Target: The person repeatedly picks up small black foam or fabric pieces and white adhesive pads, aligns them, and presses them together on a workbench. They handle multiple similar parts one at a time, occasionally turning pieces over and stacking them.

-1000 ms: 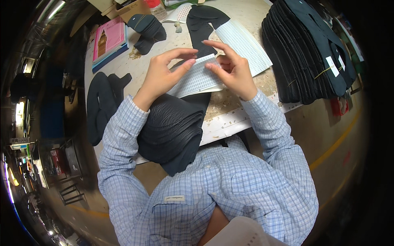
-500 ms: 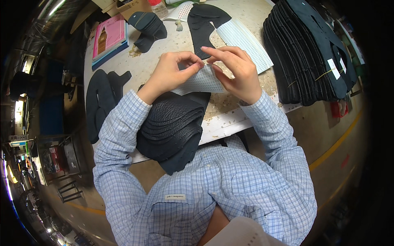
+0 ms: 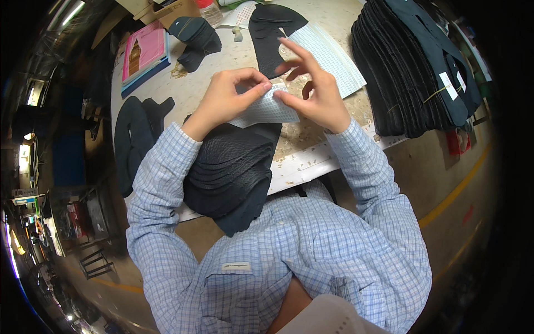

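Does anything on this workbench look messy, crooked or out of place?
Slightly. The stack of black cut pieces in front of the person hangs over the table edge toward their lap. Small scraps lie loose on the tabletop beside the pink book. Both hands hold a small white sticker sheet; nothing looks damaged.

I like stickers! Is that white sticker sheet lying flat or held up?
Held up: the left hand and right hand pinch the sticker sheet above the black stack.
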Demonstrator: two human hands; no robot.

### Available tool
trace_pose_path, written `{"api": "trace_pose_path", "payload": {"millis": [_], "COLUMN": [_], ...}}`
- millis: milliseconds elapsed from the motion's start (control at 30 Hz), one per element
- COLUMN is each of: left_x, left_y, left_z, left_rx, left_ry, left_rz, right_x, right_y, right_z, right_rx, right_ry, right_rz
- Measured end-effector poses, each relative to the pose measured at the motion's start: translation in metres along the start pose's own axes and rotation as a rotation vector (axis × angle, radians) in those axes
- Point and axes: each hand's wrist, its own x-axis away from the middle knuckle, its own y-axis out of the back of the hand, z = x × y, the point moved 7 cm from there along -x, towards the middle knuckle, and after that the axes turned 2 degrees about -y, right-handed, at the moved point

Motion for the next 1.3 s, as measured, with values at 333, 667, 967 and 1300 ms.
{"api": "trace_pose_path", "payload": {"millis": [333,667,967,1300], "left_x": [0.027,0.028,0.031,0.026], "left_y": [0.056,0.02,0.025,0.033], "left_z": [0.063,0.074,0.067,0.061], "left_rx": [-0.477,-0.368,-0.295,-0.177], "left_ry": [0.198,0.142,0.25,0.161], "left_rz": [-0.15,0.375,0.291,0.135], "right_x": [0.014,-0.007,-0.02,-0.038], "right_y": [0.093,0.017,-0.089,-0.041], "right_z": [-0.012,0.001,-0.046,-0.043], "right_rx": [0.392,0.428,0.48,0.463], "right_ry": [-0.045,0.118,0.168,0.231], "right_rz": [-0.516,0.008,0.499,-0.02]}}
